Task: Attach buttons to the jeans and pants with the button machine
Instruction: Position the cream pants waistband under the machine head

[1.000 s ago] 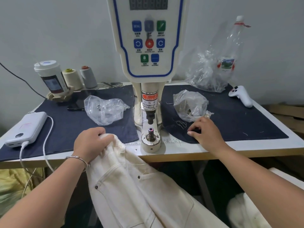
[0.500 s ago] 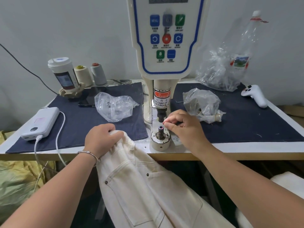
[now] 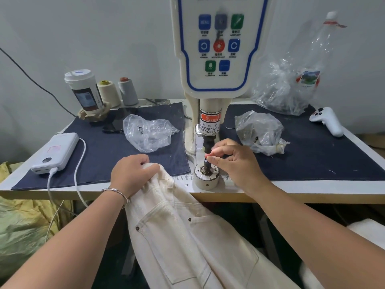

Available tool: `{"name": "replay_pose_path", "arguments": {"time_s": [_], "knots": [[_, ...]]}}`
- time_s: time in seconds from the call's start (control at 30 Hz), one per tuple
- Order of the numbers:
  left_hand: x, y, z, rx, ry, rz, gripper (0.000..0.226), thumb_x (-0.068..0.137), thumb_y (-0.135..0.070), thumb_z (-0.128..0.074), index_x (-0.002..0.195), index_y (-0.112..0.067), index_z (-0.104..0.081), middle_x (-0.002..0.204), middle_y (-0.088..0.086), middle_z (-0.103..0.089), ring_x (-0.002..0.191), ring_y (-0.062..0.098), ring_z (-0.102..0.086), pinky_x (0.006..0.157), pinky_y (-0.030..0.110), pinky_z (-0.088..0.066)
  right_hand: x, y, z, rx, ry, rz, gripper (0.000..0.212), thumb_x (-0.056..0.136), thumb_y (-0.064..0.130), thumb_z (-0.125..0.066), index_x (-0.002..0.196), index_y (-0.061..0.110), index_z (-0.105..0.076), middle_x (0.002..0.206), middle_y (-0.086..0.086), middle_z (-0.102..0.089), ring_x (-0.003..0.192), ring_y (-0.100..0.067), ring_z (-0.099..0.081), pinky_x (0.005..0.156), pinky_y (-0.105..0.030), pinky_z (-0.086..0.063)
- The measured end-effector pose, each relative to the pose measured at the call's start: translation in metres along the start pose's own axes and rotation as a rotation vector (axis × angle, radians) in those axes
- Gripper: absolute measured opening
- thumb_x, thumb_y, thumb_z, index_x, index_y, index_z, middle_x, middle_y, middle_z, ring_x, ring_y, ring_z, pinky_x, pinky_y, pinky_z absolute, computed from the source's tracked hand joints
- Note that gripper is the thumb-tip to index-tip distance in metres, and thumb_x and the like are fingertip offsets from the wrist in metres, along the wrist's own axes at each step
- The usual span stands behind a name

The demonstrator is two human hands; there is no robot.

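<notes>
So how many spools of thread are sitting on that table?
2. A cream spool and a grey spool stand side by side at the table's back left, just right of the lidded cup. Others could be hidden behind the button machine.

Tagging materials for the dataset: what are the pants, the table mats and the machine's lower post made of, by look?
Pants: cream woven cotton twill or denim, matte; ribbed weave, stitched seams, metal rivets.
Table mats: dark navy cloth, likely denim; raw edges, lint.
Lower post: dark metal, probably steel; worn, grimy, in a chipped cream base.
</notes>
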State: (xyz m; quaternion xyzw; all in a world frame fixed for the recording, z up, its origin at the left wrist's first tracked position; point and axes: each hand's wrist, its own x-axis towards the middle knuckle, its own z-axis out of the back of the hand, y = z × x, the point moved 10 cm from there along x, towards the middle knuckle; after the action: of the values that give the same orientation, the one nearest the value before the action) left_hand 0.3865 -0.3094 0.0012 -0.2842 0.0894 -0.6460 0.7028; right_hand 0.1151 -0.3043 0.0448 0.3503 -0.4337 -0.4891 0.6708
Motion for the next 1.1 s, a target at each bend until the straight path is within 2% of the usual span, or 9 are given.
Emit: {"name": "replay_pose_path", "arguments": {"time_s": [0.17,0.37,0.43,0.53,0.6,0.73,0.9,1.03,1.1], "knots": [[0.0,0.0,0.001,-0.002,-0.002,0.006,0.03,0.063,-0.045,-0.048,0.051,-0.021,-0.036,0.049,-0.006,-0.036,0.052,0.016,-0.036,0.05,0.028,-0.026,0.0,0.001,0.0,0.006,0.002,0.024,0.003,0.08,0.014,-0.077,0.082,0.012,-0.076,0.091,0.004,-0.066,0.069,-0.006,-0.059,0.064,-0.021,-0.052],[0.0,0.002,-0.001,-0.003,0.003,0.016,0.03,0.064,-0.046,-0.048,0.052,-0.02,-0.039,0.05,-0.005,-0.039,0.052,0.016,-0.038,0.05,0.029,-0.028,-0.003,0.001,0.002,0.032,0.008,0.024,0.009,0.082,0.014,-0.075,0.08,0.023,-0.075,0.091,0.005,-0.067,0.075,-0.008,-0.062,0.068,-0.022,-0.052],[0.0,0.001,0.0,-0.01,0.005,0.021,0.03,0.064,-0.046,-0.048,0.052,-0.02,-0.039,0.05,-0.005,-0.039,0.052,0.016,-0.038,0.05,0.029,-0.028,-0.007,0.003,0.009,0.056,-0.035,0.036,0.009,0.083,0.012,-0.074,0.081,0.02,-0.076,0.091,0.002,-0.068,0.08,-0.015,-0.062,0.072,-0.026,-0.052],[-0.004,-0.003,0.001,-0.009,0.04,0.034,0.031,0.067,-0.043,-0.049,0.052,-0.019,-0.036,0.05,-0.004,-0.035,0.052,0.016,-0.033,0.052,0.031,-0.027,-0.028,0.009,0.03,0.102,-0.195,0.072,0.007,0.082,0.008,-0.075,0.081,0.016,-0.076,0.083,0.004,-0.071,0.077,-0.01,-0.063,0.071,-0.019,-0.05],[-0.008,-0.007,0.003,-0.155,0.094,0.094,0.035,0.072,-0.036,-0.052,0.051,-0.02,-0.029,0.052,-0.004,-0.026,0.053,0.015,-0.026,0.053,0.032,-0.023,-0.049,0.017,0.032,0.055,-0.216,0.105,0.007,0.082,0.011,-0.074,0.082,0.017,-0.076,0.078,0.01,-0.07,0.075,-0.008,-0.064,0.068,-0.018,-0.05],[-0.022,-0.026,0.005,-0.553,0.283,0.271,0.027,0.073,-0.021,-0.061,0.056,-0.016,-0.041,0.059,0.004,-0.032,0.055,0.017,-0.031,0.052,0.028,-0.027,-0.086,0.049,-0.006,-0.017,0.002,0.229,0.01,0.08,0.006,-0.075,0.082,0.016,-0.078,0.076,0.009,-0.07,0.07,-0.01,-0.06,0.063,-0.021,-0.048],[-0.045,-0.072,0.008,-0.648,0.469,0.309,0.016,0.084,-0.013,-0.06,0.069,-0.012,-0.064,0.059,0.003,-0.06,0.051,0.015,-0.056,0.05,0.022,-0.044,-0.137,0.12,-0.073,-0.379,0.338,0.736,0.018,0.084,0.009,-0.073,0.102,0.008,-0.074,0.098,-0.003,-0.07,0.089,-0.025,-0.062,0.079,-0.035,-0.051],[-0.057,-0.093,0.019,-0.66,0.504,0.269,0.019,0.087,-0.011,-0.059,0.068,-0.011,-0.061,0.059,0.004,-0.058,0.052,0.017,-0.054,0.051,0.022,-0.043,-0.138,0.118,-0.077,-0.622,0.363,0.678,0.039,0.09,0.037,-0.063,0.125,0.021,-0.062,0.12,0.008,-0.061,0.111,-0.019,-0.046,0.094,-0.034,-0.042],[-0.063,-0.096,0.022,-0.643,0.524,0.269,0.022,0.088,-0.011,-0.058,0.066,-0.012,-0.061,0.057,0.003,-0.058,0.05,0.017,-0.053,0.049,0.021,-0.043,-0.138,0.113,-0.076,-0.709,0.41,0.634,0.035,0.093,0.043,-0.053,0.124,0.026,-0.057,0.116,0.011,-0.057,0.112,-0.015,-0.038,0.099,-0.031,-0.032]]}}
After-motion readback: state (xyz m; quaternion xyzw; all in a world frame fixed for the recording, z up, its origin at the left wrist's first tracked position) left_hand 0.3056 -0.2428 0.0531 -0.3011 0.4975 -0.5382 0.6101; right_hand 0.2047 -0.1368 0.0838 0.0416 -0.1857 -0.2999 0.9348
